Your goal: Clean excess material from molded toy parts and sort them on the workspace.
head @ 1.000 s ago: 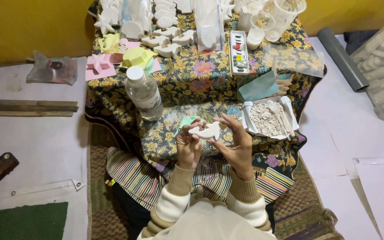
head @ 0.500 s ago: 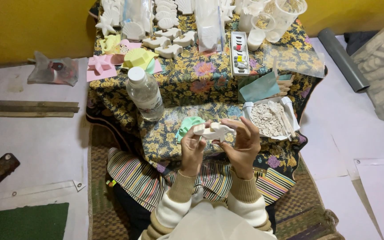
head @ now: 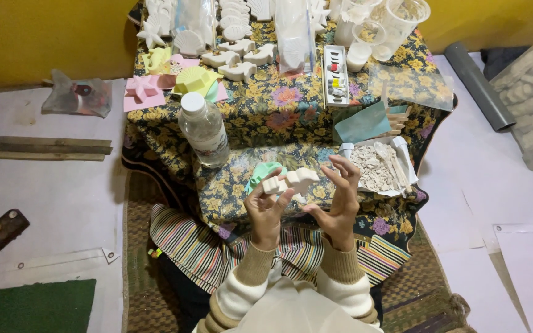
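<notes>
Above the flower-patterned cloth (head: 291,117) in the head view, the left hand (head: 266,206) pinches a small white plaster animal figure (head: 290,180) at its left end between thumb and fingertips, holding it level. The right hand (head: 334,200) is spread loose beside it, fingers up, grasping nothing. A mint-green mould (head: 260,172) lies just behind; a clear plastic bottle (head: 203,129) stands to the left.
</notes>
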